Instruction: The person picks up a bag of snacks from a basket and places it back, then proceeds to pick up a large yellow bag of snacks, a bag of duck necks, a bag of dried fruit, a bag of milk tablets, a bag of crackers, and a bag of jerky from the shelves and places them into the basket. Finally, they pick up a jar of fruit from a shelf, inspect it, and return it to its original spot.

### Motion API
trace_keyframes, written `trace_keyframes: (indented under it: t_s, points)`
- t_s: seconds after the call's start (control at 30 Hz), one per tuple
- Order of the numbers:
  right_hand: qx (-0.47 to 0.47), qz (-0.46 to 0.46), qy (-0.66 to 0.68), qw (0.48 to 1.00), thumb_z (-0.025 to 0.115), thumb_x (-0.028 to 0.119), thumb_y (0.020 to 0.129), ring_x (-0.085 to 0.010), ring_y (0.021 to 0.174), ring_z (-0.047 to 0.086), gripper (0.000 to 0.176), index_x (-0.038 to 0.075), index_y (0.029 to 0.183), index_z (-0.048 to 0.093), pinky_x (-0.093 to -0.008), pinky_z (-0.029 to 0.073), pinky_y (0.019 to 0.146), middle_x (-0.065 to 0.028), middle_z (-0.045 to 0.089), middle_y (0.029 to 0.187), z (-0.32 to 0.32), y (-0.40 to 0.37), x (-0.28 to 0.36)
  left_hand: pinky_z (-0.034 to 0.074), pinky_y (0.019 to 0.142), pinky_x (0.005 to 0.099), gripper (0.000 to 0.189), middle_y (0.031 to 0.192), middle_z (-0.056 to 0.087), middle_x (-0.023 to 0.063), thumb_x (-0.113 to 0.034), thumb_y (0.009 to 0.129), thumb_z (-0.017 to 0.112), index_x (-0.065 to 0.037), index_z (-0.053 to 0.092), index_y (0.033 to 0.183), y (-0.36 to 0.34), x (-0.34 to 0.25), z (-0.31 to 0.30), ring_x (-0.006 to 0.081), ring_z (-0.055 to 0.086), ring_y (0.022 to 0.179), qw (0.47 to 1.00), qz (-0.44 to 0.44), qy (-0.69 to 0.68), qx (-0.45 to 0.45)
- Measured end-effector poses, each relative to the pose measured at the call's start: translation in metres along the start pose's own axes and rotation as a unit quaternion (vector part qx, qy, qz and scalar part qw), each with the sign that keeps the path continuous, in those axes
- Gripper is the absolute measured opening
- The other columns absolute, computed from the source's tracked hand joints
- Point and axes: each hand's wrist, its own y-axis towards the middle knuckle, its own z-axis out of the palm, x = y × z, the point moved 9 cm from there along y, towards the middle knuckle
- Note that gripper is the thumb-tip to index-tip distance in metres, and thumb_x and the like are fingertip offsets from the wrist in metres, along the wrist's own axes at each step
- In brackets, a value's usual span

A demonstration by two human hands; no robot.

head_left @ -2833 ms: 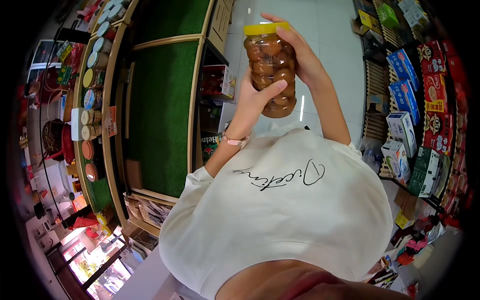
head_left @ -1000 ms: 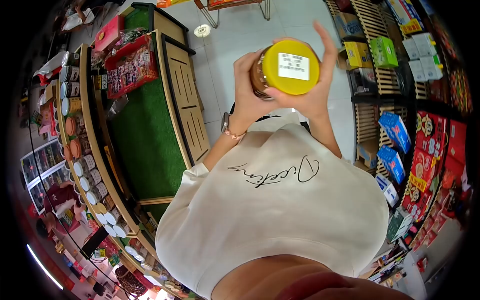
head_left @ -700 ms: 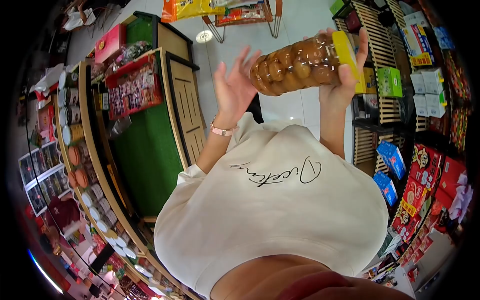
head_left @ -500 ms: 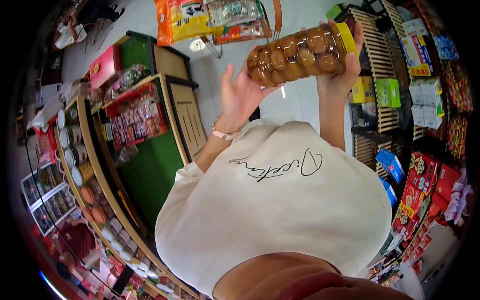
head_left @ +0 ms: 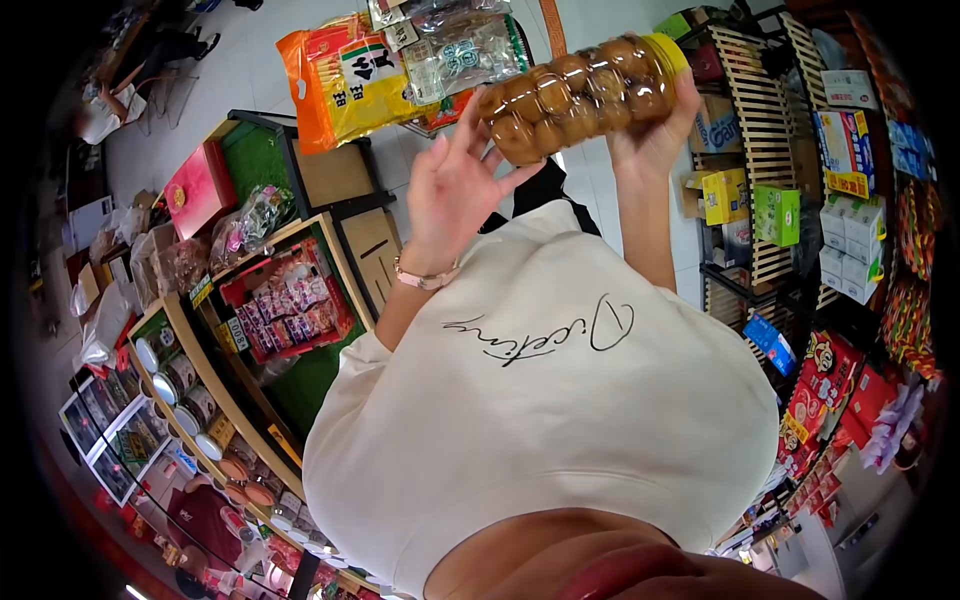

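A clear plastic jar (head_left: pixel 580 97) full of round brown pieces lies tilted across the space before my chest. Its yellow lid (head_left: pixel 664 56) points to the right and slightly up. My right hand (head_left: pixel 655 130) grips the jar close to the lid, with most of its fingers hidden behind. At the base end, my left hand (head_left: pixel 447 190) holds the jar between stretched fingers and a spread thumb, its palm partly visible. A pink-banded watch (head_left: pixel 427 277) circles my left wrist.
Snack bags (head_left: pixel 365 85) hang or lie just beyond the jar. To the left stands a wooden display stand (head_left: pixel 335 265) with a red tray (head_left: pixel 285 300) of small packets. Slatted shelves (head_left: pixel 755 150) with boxes rise on the right. A seated person (head_left: pixel 110 110) is far left.
In view, the jar and both hands have shifted slightly left, the lid end tipping a little higher. The snack bags and the left stand appear lower. Both hands remain on the jar.
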Motion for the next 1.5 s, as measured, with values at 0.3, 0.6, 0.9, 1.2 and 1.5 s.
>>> trace_keyframes:
  t_s: [0.3,0.6,0.9,1.2,1.5]
  points:
    - [-0.040,0.105,-0.051,0.992,0.058,0.036,0.081,-0.0205,0.093,0.058,0.042,0.003,0.106,0.052,-0.0367,0.048,0.083,-0.0073,0.059,0.101,0.016,0.159,-0.044,0.026,0.102,0.0515,0.061,0.134,0.035,0.0100,-0.043,0.085,0.041,-0.008,0.029,0.134,0.133,-0.039,-0.010,0.0256,0.033,0.124,0.996,0.003,-0.054,-0.067]
    - [0.084,0.038,-0.268,0.959,0.076,0.003,0.062,-0.0208,0.101,0.052,0.091,0.009,0.133,0.019,-0.0318,0.046,0.085,-0.0148,0.047,0.112,0.035,0.229,-0.083,0.028,0.102,0.0452,0.048,0.128,0.044,0.0063,-0.037,0.086,0.043,-0.011,0.040,0.126,0.228,-0.017,-0.091,0.0209,0.040,0.119,0.971,-0.054,-0.150,-0.175]
    - [0.296,0.050,-0.375,0.877,0.083,0.007,0.054,-0.0217,0.102,0.053,0.099,0.004,0.132,0.021,-0.0333,0.043,0.088,-0.0142,0.053,0.109,0.062,0.206,-0.176,0.037,0.095,0.0369,0.039,0.121,0.050,0.0094,-0.030,0.092,0.037,-0.007,0.045,0.121,0.226,-0.001,-0.174,0.0216,0.048,0.112,0.911,-0.133,-0.295,-0.254]
    - [0.391,0.061,-0.455,0.798,0.084,0.011,0.053,-0.0240,0.104,0.053,0.100,0.005,0.133,0.023,-0.0375,0.040,0.092,-0.0143,0.053,0.111,0.063,0.197,-0.267,0.041,0.093,0.0385,0.039,0.115,0.056,0.0080,-0.038,0.090,0.042,-0.011,0.053,0.115,0.234,-0.036,-0.234,0.0232,0.053,0.106,0.902,-0.031,-0.336,-0.269]
    - [0.435,0.023,-0.473,0.766,0.083,0.017,0.054,-0.0259,0.104,0.054,0.099,0.005,0.134,0.025,-0.0371,0.041,0.092,-0.0126,0.056,0.110,0.111,0.207,-0.289,0.041,0.092,0.0376,0.043,0.115,0.056,0.0063,-0.045,0.086,0.044,-0.014,0.053,0.115,0.260,-0.049,-0.264,0.0211,0.053,0.105,0.891,-0.077,-0.401,-0.200]
